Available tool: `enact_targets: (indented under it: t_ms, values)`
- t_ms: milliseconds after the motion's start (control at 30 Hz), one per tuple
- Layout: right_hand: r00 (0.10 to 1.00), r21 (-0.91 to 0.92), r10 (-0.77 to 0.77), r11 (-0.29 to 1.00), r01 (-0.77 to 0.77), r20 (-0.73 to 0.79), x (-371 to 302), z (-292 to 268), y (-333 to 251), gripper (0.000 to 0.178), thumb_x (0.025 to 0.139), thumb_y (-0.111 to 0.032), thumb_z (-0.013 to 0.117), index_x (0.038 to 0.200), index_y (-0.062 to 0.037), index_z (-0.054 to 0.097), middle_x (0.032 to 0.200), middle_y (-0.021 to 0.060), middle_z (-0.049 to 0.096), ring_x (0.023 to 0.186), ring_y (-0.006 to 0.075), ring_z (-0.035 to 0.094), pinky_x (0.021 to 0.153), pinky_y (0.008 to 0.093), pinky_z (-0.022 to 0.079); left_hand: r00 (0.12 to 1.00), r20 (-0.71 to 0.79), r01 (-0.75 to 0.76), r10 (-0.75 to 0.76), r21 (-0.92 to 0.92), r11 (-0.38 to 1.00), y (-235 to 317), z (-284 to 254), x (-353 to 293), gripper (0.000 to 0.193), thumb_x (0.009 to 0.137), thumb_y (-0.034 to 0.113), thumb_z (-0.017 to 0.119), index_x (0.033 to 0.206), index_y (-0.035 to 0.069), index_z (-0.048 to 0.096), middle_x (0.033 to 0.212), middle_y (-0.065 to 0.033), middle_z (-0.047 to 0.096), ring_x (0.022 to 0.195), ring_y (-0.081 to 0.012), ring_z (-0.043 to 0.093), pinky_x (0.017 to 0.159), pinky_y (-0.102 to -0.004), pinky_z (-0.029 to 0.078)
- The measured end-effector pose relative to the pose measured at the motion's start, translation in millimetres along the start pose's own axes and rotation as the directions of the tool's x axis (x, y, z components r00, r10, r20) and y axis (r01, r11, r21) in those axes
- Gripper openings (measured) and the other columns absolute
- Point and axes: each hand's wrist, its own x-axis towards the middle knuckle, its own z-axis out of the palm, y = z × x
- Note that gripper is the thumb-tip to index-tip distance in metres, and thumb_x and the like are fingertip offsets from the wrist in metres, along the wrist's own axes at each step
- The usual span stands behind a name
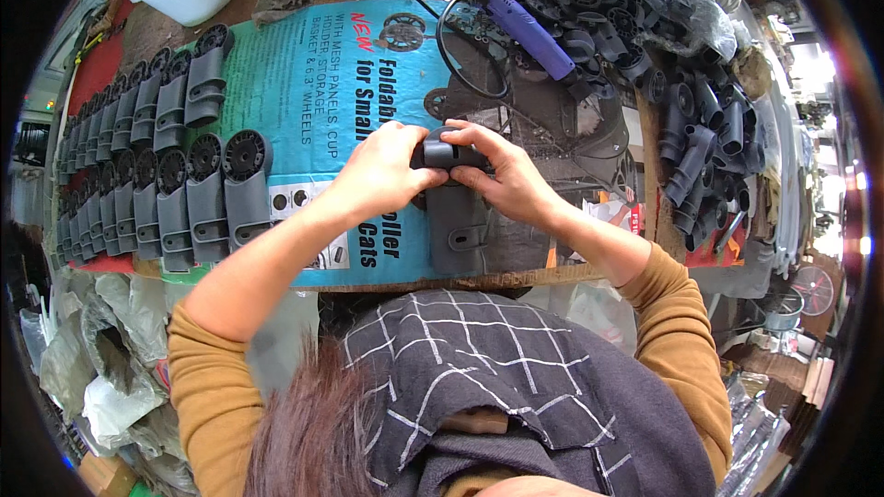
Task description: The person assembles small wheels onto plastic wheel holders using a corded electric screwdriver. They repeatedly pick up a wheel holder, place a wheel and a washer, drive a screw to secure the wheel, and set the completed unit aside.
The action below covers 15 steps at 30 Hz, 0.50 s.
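Here the left hand (391,164) and right hand (500,168) both grip a dark plastic part (446,155) mid-bench, at the far end of a grey housing (458,237); joined or not, I can't tell. Looks like fitting; next calls for square, even pressure.

A wooden surface (161,32) spans the workspace, partly covered by a turquoise printed sheet (276,101). Crumpled plastic bags (110,405) crowd its lower left — a round, spoked form (812,290) stands farther right — while white light (840,64) glares along the right rim, blurring the background there.
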Motion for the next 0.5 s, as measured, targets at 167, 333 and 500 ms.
enact_targets:
  t_ms: [167,333,500]
  values:
    - [0.980,0.096,-0.163,0.980,0.174,-0.113,-10.4,6.9,19.5,0.038,0.089,-0.005,0.066,0.126,-0.0052,0.054,0.136,0.0128,0.053,0.123,0.0197,0.052,0.102,0.0343,0.043,0.943,0.182,0.287,-0.279,-0.018,0.958,16.1,-5.7,24.4,0.074,0.080,0.059,0.069,0.112,-0.008,0.061,0.100,-0.0198,0.068,0.094,-0.0249,0.066,0.082,-0.0355,0.051]
    - [0.980,0.350,-0.154,0.917,0.189,-0.123,-12.9,4.3,35.9,0.038,0.088,-0.003,0.067,0.122,-0.0072,0.052,0.134,0.0113,0.054,0.121,0.0205,0.053,0.100,0.0353,0.045,0.842,0.305,0.527,-0.445,-0.288,0.800,29.9,-9.4,38.0,0.066,0.083,0.063,0.065,0.103,0.000,0.066,0.096,-0.0086,0.067,0.089,-0.0113,0.062,0.078,-0.0270,0.050]
    - [0.992,0.538,-0.070,0.835,0.115,-0.103,-22.7,0.5,33.8,0.043,0.087,-0.003,0.069,0.123,-0.0067,0.047,0.140,0.0105,0.044,0.124,0.0172,0.047,0.100,0.0338,0.044,0.819,0.349,0.573,-0.456,-0.456,0.680,40.2,-4.2,36.8,0.025,0.084,0.032,0.073,0.095,0.010,0.069,0.090,0.0020,0.066,0.078,-0.0031,0.058,0.063,-0.0169,0.042]
